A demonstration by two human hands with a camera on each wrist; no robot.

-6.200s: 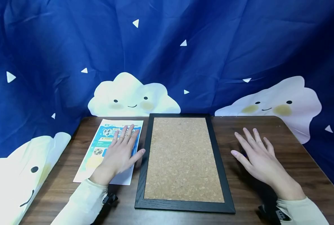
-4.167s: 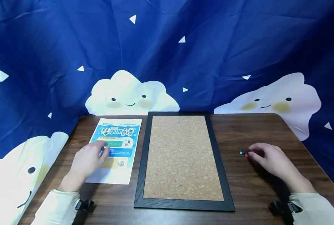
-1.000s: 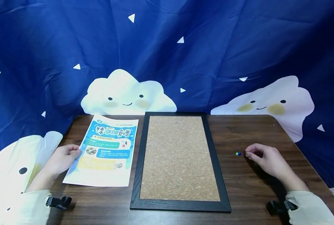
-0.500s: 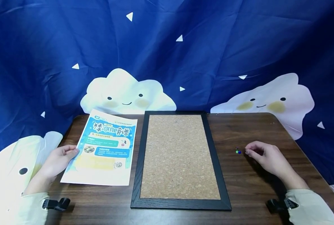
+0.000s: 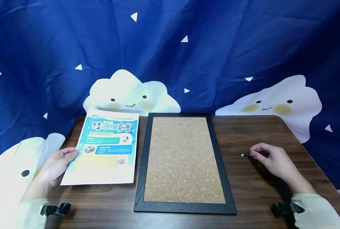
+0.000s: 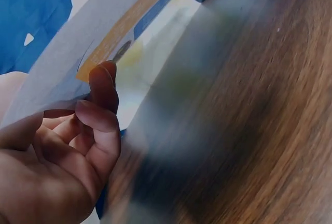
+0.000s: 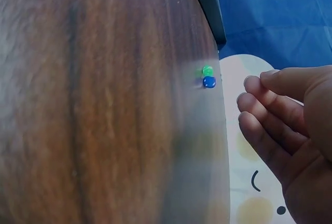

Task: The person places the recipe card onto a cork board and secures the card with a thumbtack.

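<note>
My left hand [image 5: 56,163] pinches the left edge of a printed paper poster [image 5: 105,149], which is lifted off the table; in the left wrist view the thumb and fingers grip the sheet. Just right of it, a corkboard [image 5: 184,159] in a black frame lies flat. My right hand [image 5: 274,159] holds thumb and index fingertips together, low over the table beside the small round-headed pushpins. Green [image 7: 207,71] and blue [image 7: 209,82] pushpin heads show in the right wrist view. A red pushpin seen earlier is gone from the table; whatever lies between the fingertips is hidden.
The brown wooden table [image 5: 101,206] ends at the back against a blue curtain [image 5: 158,38] with white clouds. The black frame stands between the two hands. A wrist camera [image 5: 56,209] sits on the left sleeve.
From flat on the table, the poster has come up, pinched by my left hand at its left edge. My right hand closed at the pushpins, and the red one left the table.
</note>
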